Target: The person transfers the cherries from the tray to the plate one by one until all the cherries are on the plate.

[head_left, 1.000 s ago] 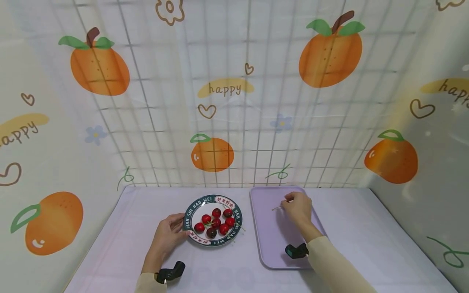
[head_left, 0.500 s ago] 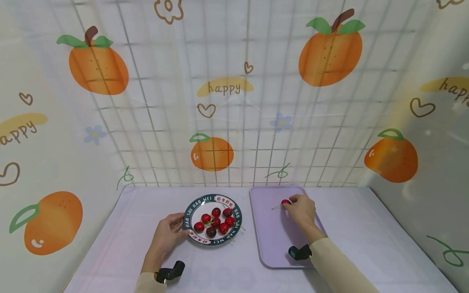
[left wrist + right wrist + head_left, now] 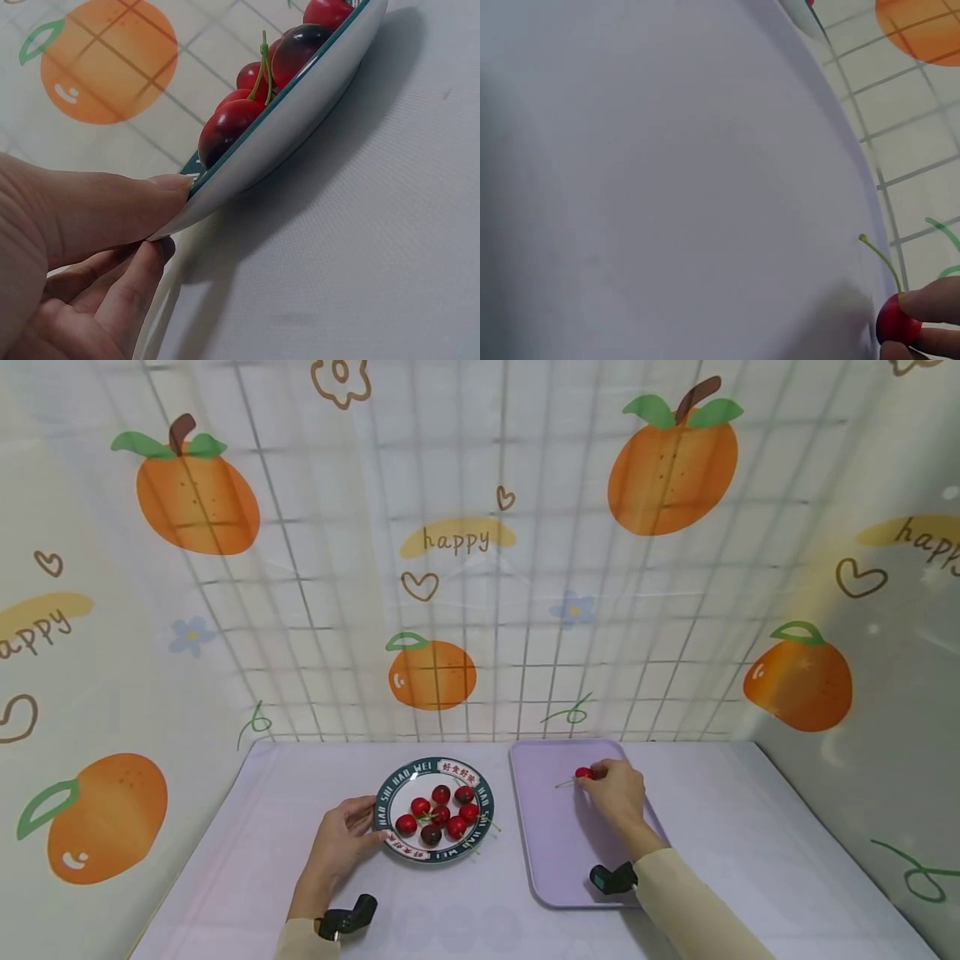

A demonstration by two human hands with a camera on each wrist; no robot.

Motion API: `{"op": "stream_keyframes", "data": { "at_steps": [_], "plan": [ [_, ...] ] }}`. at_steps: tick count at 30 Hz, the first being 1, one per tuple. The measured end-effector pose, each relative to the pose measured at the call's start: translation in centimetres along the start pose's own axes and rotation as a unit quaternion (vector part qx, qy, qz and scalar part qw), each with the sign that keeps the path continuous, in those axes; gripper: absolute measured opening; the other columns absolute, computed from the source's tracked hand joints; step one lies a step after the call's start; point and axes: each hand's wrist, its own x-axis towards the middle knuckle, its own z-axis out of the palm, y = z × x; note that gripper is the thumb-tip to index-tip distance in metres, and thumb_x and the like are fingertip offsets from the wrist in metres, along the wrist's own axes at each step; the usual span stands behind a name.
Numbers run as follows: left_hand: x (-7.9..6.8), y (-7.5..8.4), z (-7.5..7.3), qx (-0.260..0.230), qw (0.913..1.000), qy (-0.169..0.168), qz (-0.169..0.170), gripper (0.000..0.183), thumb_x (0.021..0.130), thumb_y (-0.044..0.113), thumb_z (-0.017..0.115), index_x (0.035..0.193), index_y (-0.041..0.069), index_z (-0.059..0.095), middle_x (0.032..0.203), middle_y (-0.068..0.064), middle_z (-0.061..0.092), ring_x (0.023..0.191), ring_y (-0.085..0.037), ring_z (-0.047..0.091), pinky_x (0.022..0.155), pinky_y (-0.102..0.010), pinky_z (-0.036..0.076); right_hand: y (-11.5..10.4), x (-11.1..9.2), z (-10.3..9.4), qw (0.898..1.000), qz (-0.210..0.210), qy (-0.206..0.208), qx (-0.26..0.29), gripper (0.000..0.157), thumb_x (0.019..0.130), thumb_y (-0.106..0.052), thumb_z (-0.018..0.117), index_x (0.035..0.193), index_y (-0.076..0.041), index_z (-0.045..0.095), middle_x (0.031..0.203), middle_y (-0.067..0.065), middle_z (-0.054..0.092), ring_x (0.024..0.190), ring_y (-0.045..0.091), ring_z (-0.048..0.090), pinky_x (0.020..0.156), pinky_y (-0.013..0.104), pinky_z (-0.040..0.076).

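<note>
My left hand pinches the near-left rim of a round plate with a dark green border, thumb on top and fingers beneath, as the left wrist view shows. Several red cherries lie on the plate, some with green stems over its right edge. Over the far part of a light purple tray, my right hand holds a single cherry between thumb and fingers. Its green stem points away from the fingertips in the right wrist view. Whether this cherry touches the tray is hard to tell.
A white-covered table carries the plate on the left and the tray on the right. Behind it hangs a cloth printed with oranges over a wire grid. A black wrist camera sits on the right wrist, above the tray.
My right hand has shifted slightly right and turned, so the cherry in its fingers now shows. During the last half second it has stayed nearly still. My left hand keeps its hold on the plate.
</note>
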Motion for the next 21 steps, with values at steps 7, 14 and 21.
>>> {"op": "stream_keyframes", "data": {
  "at_steps": [7, 14, 21],
  "plan": [
    [0.2, -0.3, 0.0, 0.001, 1.0000, -0.001, -0.002, 0.068, 0.079, -0.010, 0.085, 0.142, 0.000, 0.062, 0.145, -0.021, 0.060, 0.137, -0.037, 0.058, 0.110, -0.036, 0.051, -0.5, -0.2, -0.3, 1.000, 0.001, 0.000, 0.004, 0.034, 0.088, -0.015, 0.081, 0.110, 0.011, 0.073, 0.102, 0.025, 0.075, 0.101, 0.044, 0.066, 0.086, 0.054, 0.056],
    [0.3, -0.6, 0.0, -0.003, 1.0000, -0.004, 0.002, 0.068, 0.078, -0.011, 0.085, 0.141, -0.001, 0.062, 0.145, -0.021, 0.060, 0.137, -0.037, 0.058, 0.109, -0.035, 0.051, -1.7, -0.1, -0.8, 1.000, -0.021, 0.004, 0.007, 0.031, 0.089, -0.016, 0.080, 0.108, 0.009, 0.075, 0.103, 0.024, 0.076, 0.102, 0.044, 0.066, 0.087, 0.055, 0.054],
    [0.1, -0.3, 0.0, -0.003, 1.0000, -0.004, 0.003, 0.068, 0.079, -0.010, 0.085, 0.141, -0.001, 0.062, 0.145, -0.021, 0.060, 0.137, -0.037, 0.058, 0.110, -0.036, 0.051, -3.3, 0.1, -0.6, 0.998, -0.061, 0.022, 0.013, 0.028, 0.087, -0.015, 0.082, 0.103, 0.008, 0.077, 0.099, 0.022, 0.077, 0.105, 0.045, 0.066, 0.093, 0.057, 0.052]
  ]
}}
